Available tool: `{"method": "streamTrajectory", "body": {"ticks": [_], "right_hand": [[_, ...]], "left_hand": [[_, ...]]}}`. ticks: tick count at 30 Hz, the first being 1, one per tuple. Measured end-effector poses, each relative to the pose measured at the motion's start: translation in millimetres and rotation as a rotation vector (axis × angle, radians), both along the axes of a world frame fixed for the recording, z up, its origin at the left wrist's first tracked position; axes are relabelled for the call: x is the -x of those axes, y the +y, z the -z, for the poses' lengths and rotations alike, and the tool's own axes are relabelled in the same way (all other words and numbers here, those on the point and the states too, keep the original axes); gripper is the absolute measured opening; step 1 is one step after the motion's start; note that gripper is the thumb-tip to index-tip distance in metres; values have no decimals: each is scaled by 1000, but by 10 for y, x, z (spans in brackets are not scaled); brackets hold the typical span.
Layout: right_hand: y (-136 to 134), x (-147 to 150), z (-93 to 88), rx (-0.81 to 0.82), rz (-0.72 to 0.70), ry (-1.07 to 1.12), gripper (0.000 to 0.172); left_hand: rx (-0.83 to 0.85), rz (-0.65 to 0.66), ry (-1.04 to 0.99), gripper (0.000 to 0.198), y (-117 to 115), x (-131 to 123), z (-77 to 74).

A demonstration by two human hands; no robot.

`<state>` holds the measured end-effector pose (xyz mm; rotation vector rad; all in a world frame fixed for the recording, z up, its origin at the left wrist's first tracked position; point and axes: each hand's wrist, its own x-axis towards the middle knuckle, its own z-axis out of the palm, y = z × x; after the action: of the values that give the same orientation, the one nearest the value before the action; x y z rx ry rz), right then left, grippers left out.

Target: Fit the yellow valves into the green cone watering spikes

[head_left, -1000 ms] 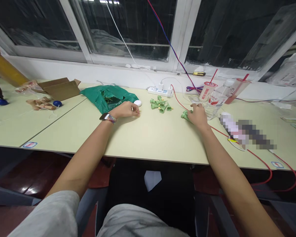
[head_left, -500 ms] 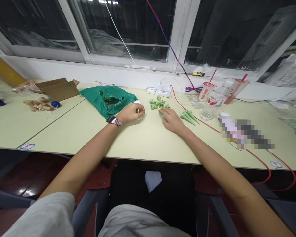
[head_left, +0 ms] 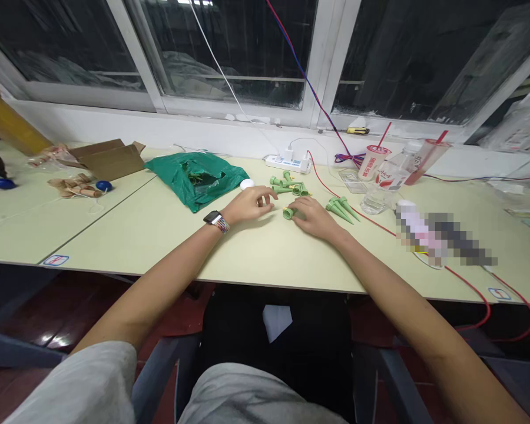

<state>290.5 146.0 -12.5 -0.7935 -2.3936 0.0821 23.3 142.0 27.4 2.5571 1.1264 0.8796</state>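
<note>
Pale counter (head_left: 136, 235) under dark windows (head_left: 229, 53), green plastic spikes (head_left: 287, 186) just beyond two hands.
Left grip (head_left: 249, 204) loosely curled, contents unclear; right grip (head_left: 311, 217) lies open against a lone green spike (head_left: 288, 213).

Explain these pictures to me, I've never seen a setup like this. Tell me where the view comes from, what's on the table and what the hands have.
There's no machine here. A person wears one camera on their head, so you are looking forward and down over their own arms. Their left hand, with a watch on the wrist, and their right hand are at a pale yellow table. The right hand's fingers are at a small green plastic piece, but I cannot tell whether either hand is holding anything. Close by are green pointed plastic spikes and a cluster of green plastic parts. Farther off lie a green plastic bag, a white power strip and a clear plastic bottle.
</note>
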Motion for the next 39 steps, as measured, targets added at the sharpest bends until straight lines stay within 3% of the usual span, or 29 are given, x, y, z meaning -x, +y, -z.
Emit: {"method": "streamTrajectory", "body": {"ticks": [5,10,16,19,25,32,39], "right_hand": [[-89,54,-42,80,-79,175,24],[-120,99,-48,220,-105,393,20],[-163,195,-47,659,-168,703,30],[-175,216,-54,821,-166,790,39],[-189,218,-69,894,-115,830,58],[-198,211,-98,904,-59,787,49],[-167,207,-107,932,-71,761,52]], "left_hand": [[120,67,-90,26,-19,-148,123],[115,63,-209,26,-38,-184,111],[124,67,-274,21,-48,-208,111],[225,84,-318,21,-60,-250,133],[428,86,-346,26,-108,-312,137],[457,156,-390,38,-124,-361,133],[430,164,-433,32,-90,-373,146]]}}
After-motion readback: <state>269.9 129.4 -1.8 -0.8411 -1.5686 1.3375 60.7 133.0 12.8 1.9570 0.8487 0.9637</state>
